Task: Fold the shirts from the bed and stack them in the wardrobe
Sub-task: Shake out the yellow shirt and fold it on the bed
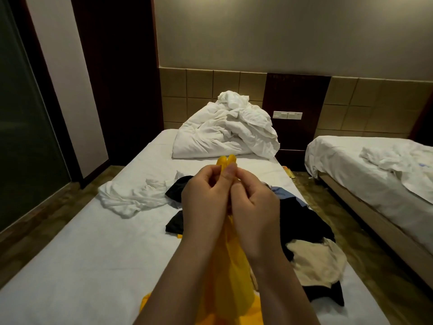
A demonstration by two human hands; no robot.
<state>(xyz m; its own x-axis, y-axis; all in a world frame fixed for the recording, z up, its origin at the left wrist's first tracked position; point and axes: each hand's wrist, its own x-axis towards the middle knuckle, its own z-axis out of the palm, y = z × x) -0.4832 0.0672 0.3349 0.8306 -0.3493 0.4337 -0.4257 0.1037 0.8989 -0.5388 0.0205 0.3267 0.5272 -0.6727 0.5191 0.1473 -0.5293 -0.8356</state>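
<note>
Two hands (205,198) (255,207) pinch one yellow shirt (232,277) (perhaps bunched).

Yellow shirt (230,273) hanging, bunched, above bed (93,254)

we see a dim, yellowish room under soft even light, the white bed (98,249) brightest, the wood panel (117,66) nearly black, shadows faint, edges bowed by the lens.

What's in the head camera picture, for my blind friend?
The left hand and right hand pinch a yellow shirt above a white bed. Other clothes lie on it, with a crumpled duvet beyond.
</note>
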